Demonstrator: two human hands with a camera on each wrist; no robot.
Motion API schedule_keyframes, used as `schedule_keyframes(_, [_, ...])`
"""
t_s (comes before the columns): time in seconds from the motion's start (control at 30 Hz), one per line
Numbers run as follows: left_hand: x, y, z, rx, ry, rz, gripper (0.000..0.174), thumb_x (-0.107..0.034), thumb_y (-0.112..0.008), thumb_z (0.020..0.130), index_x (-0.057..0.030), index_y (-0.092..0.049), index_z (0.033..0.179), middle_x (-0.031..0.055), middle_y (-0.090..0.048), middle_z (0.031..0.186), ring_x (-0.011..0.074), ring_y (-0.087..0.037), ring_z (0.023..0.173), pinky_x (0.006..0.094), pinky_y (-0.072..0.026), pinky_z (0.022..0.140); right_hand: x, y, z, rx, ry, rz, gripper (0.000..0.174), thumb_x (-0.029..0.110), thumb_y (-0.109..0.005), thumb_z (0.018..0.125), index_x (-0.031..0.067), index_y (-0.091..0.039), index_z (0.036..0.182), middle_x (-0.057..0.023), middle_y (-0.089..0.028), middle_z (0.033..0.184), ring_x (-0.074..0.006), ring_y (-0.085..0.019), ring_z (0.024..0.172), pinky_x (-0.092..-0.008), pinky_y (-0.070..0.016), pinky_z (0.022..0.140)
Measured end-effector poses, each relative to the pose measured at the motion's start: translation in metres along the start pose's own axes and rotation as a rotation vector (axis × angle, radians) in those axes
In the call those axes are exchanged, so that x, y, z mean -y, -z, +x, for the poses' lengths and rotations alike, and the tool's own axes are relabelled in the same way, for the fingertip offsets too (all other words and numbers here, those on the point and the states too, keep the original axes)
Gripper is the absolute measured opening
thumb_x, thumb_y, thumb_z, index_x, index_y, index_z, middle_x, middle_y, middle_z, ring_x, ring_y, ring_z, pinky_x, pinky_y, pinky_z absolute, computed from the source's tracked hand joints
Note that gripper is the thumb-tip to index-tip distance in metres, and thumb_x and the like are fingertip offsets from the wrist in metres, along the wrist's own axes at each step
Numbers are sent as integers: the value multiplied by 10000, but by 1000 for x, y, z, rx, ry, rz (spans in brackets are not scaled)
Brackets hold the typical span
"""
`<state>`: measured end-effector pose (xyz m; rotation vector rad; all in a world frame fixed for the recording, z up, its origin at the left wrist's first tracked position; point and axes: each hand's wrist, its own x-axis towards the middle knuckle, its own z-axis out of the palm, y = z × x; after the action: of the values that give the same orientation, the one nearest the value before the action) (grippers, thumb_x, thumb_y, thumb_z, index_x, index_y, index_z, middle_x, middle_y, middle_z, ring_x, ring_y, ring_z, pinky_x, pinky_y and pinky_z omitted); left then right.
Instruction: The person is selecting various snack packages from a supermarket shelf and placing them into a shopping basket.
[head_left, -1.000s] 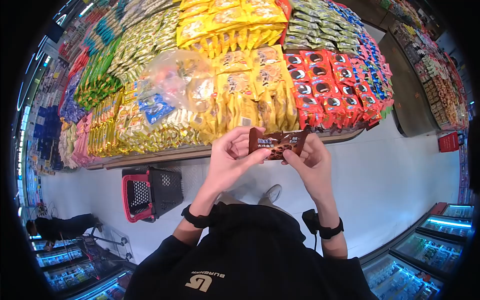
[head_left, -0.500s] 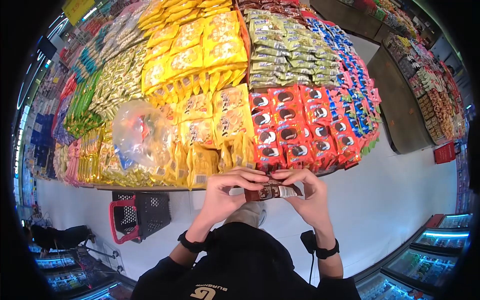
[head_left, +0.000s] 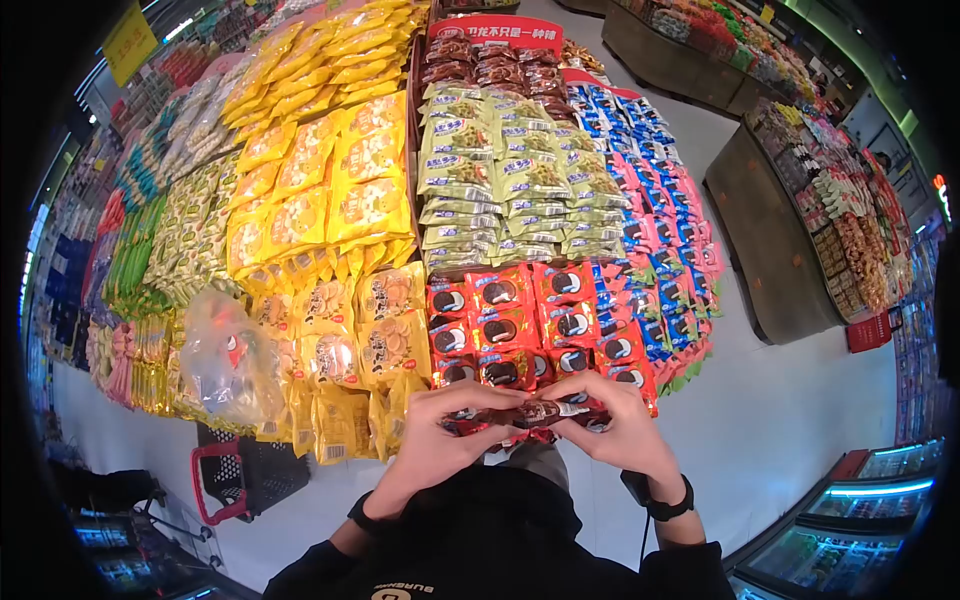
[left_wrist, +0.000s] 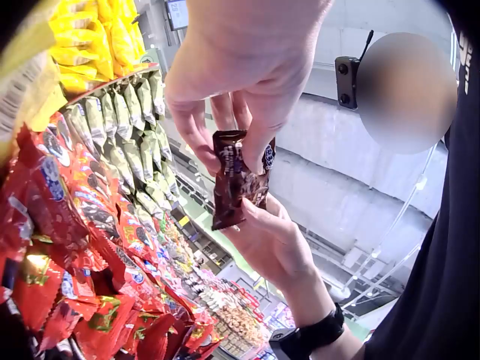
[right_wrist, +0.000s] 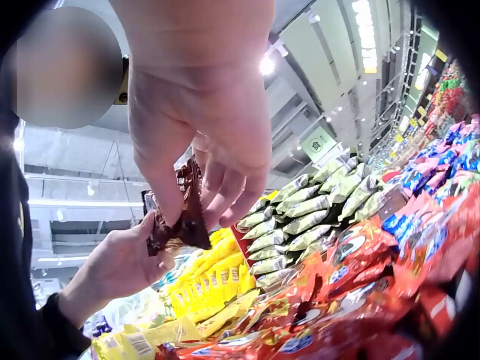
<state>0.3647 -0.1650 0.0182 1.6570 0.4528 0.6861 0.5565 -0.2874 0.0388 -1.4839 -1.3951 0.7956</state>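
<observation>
Both hands hold a small dark brown snack packet (head_left: 545, 412), one at each end. My left hand (head_left: 445, 430) pinches its left end between thumb and fingers, and my right hand (head_left: 615, 430) does the same on the right. From the head view the packet appears nearly edge-on; in the left wrist view its printed brown wrapper (left_wrist: 231, 187) faces the camera. Stacked red packets with a biscuit picture (head_left: 500, 325) lie just beyond the hands, at the near edge of the display. Fingers cover parts of both packet ends.
Yellow bags (head_left: 300, 215) and green packets (head_left: 460, 170) are piled farther back; blue and pink packets (head_left: 650, 210) lie to the right. A clear plastic bag (head_left: 225, 365) rests on the left goods. A black-and-red basket (head_left: 250, 475) stands on the floor at left.
The packet has turned from showing its printed front to nearly edge-on, still in both hands. The view has shifted right and lifted, so the hands now overlap the red packets.
</observation>
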Motion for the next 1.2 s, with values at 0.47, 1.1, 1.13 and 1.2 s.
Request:
schedule_keyframes(0.47, [-20, -148, 92, -393, 235, -339, 264, -12, -623, 944, 55, -568, 1194, 102, -679, 1086, 120, -658, 957, 259, -564, 805, -45, 183, 46, 106, 530, -396, 475, 147, -852, 688, 42, -650, 1105, -92, -582, 1221, -300, -559, 1087, -410, -463, 910])
schedule_keyframes(1.1, [-20, -201, 146, -452, 151, -229, 367, -9, -620, 945, 32, -522, 1297, 98, -668, 1127, 87, -640, 940, 234, -526, 804, -67, 258, 89, 209, 734, -458, 411, 173, -816, 705, 52, -634, 1054, -81, -657, 990, -265, -606, 938, -390, -464, 874])
schedule_keyframes(1.13, [-25, -194, 146, -481, 134, -92, 440, -5, -620, 942, 32, -465, 1352, 132, -637, 1189, 110, -633, 1013, 265, -527, 841, -65, 263, 100, 167, 731, -432, 422, 178, -823, 701, 48, -638, 1058, -98, -662, 939, -278, -615, 888, -391, -467, 865])
schedule_keyframes(1.2, [-48, -176, 148, -470, 43, 73, 448, -37, -631, 938, 17, -478, 1356, 155, -628, 1223, 148, -635, 1055, 285, -520, 874, -66, 276, 135, 157, 751, -476, 423, 214, -831, 698, 52, -642, 1040, -122, -652, 871, -303, -622, 852, -402, -475, 808])
